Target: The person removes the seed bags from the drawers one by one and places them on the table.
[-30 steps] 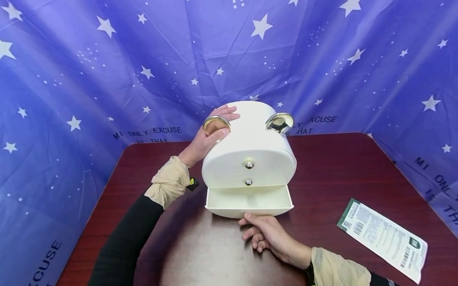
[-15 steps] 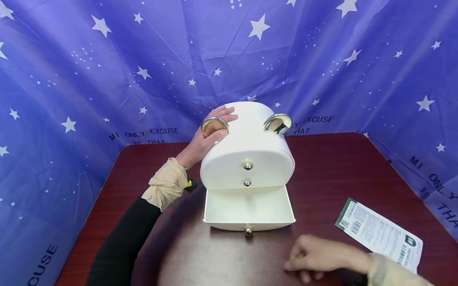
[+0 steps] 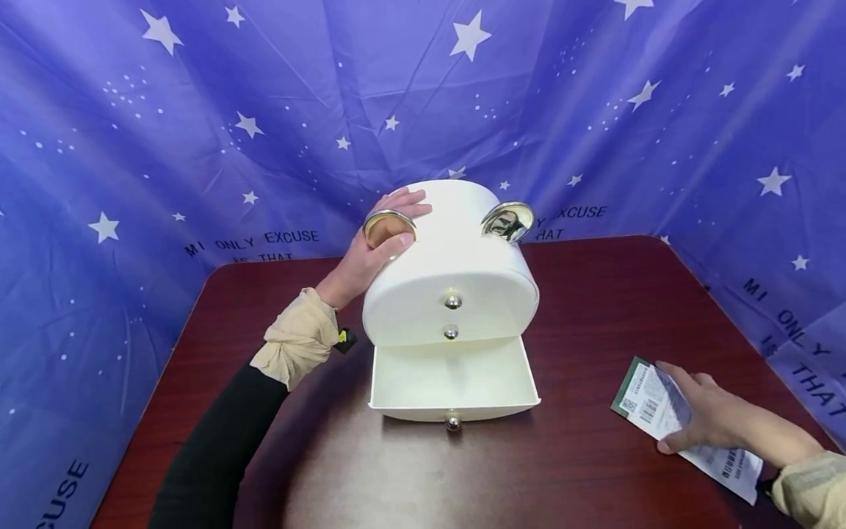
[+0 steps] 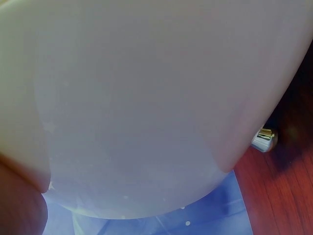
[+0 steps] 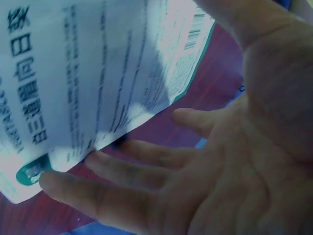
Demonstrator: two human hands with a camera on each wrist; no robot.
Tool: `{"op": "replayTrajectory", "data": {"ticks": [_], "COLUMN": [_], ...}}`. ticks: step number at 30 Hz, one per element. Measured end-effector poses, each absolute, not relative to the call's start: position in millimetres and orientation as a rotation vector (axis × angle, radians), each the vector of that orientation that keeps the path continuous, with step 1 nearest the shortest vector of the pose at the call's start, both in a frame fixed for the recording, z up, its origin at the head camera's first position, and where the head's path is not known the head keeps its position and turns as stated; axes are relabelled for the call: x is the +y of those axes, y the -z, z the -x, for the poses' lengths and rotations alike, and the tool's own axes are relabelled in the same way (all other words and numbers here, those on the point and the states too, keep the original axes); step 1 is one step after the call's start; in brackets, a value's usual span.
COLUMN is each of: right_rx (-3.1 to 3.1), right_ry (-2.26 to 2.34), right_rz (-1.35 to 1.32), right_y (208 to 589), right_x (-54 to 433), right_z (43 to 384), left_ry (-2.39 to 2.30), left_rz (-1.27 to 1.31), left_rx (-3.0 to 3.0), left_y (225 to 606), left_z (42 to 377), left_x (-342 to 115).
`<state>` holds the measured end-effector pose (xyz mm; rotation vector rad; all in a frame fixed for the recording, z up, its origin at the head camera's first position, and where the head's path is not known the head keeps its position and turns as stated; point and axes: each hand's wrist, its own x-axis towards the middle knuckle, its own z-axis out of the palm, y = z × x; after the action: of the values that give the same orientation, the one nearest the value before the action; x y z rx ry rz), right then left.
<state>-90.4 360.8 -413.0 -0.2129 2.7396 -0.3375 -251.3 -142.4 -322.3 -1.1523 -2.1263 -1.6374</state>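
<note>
A white rounded drawer box (image 3: 456, 250) with two gold ear-like rings stands mid-table in the head view. Its bottom drawer (image 3: 454, 375) is pulled out and nothing shows inside. Against the box's upper left side rests my left hand (image 3: 360, 261), thumb in front of the left ear and fingers behind it. The white wall (image 4: 137, 112) fills the left wrist view. At the right, my right hand (image 3: 717, 415) reaches over a white and green seed packet (image 3: 644, 400). In the right wrist view its fingers (image 5: 98, 196) are extended and spread along the packet's edge; the thumb tip is cut off.
The dark red table (image 3: 595, 308) lies under everything. Silver knobs (image 3: 452, 424) stick out from the drawer fronts. A blue star-printed curtain (image 3: 297, 88) hangs behind the table and along both sides.
The bottom drawer has come out further. My right hand has left the drawer front, moved right, and now lies over the seed packet. My left hand stays on the box.
</note>
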Motion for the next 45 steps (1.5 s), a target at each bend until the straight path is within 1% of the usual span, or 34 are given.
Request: {"op": "replayTrajectory", "data": {"ticks": [6, 11, 16, 20, 24, 26, 27, 31, 33, 35, 39, 42, 45], "right_rx": [2.756, 2.919, 3.205, 3.418, 3.630, 3.678, 3.677, 3.431, 3.285, 3.193, 3.142, 3.101, 3.053], "right_ry": [0.271, 0.261, 0.305, 0.304, 0.278, 0.370, 0.464, 0.657, 0.595, 0.476, 0.252, 0.169, 0.214], "right_rz": [0.370, 0.515, 0.767, 0.991, 1.130, 1.296, 1.441, 2.156, 2.354, 2.405, 2.327, 2.300, 2.260], "right_y": [408.9, 395.7, 365.0, 329.5, 297.3, 289.3, 287.1, 292.7, 302.5, 317.4, 348.7, 360.7, 367.0], "right_x": [347.4, 316.5, 277.3, 249.2, 229.8, 218.7, 211.0, 174.2, 158.3, 147.4, 131.2, 119.7, 112.9], "right_z": [94.7, 96.1, 89.9, 71.5, 52.6, 50.0, 50.7, 62.8, 71.3, 81.1, 96.9, 100.1, 101.1], "left_ry": [1.632, 1.627, 1.638, 1.645, 1.644, 1.638, 1.637, 1.629, 1.631, 1.630, 1.599, 1.585, 1.587], "left_rz": [1.150, 1.157, 1.148, 1.156, 1.173, 1.174, 1.172, 1.152, 1.146, 1.139, 1.134, 1.136, 1.139], "left_rx": [-2.122, -2.126, -2.121, -2.113, -2.111, -2.116, -2.117, -2.131, -2.137, -2.149, -2.162, -2.160, -2.155], "left_y": [318.6, 317.9, 317.4, 318.0, 318.2, 317.8, 317.5, 317.0, 317.8, 318.5, 320.5, 320.4, 321.9], "left_z": [249.6, 249.1, 247.8, 248.4, 250.0, 250.2, 250.3, 250.5, 251.0, 250.4, 248.6, 247.2, 247.5], "left_x": [-143.8, -145.0, -146.6, -143.1, -136.9, -135.3, -135.2, -137.9, -139.1, -140.1, -141.6, -142.5, -143.6]}}
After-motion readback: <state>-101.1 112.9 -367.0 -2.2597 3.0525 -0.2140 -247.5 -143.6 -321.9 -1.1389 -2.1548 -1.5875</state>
